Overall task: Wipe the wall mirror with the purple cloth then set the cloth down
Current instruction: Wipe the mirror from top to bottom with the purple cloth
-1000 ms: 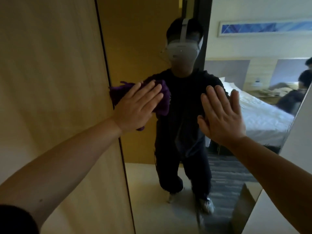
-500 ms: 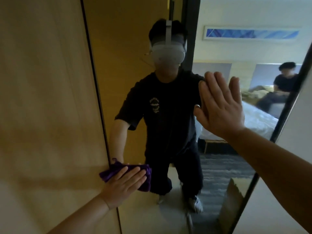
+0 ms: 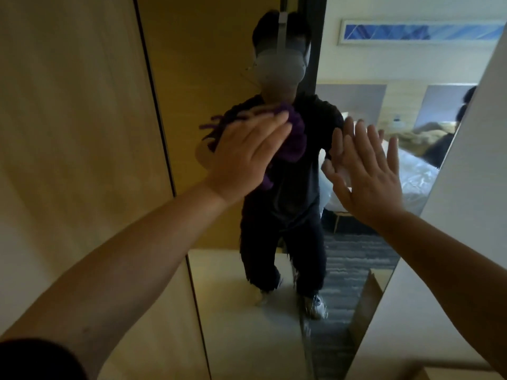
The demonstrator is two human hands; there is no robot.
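Mirror (image 3: 219, 311) — one purple cloth (image 3: 295, 141) under left hand (image 3: 247, 157), right hand (image 3: 367, 176) flat.

Your left arm reaches up and forward from the lower left, bare from the dark sleeve at the shoulder to the wrist; your left hand (image 3: 247, 157) is raised with the palm facing away from you, fingers straight and close together, slightly blurred, pressing flat on the purple cloth (image 3: 292, 138); your right arm comes in from the lower right, forearm bare; your right hand (image 3: 367, 174) is held up flat, palm forward, fingers straight and a little spread, thumb out to the left
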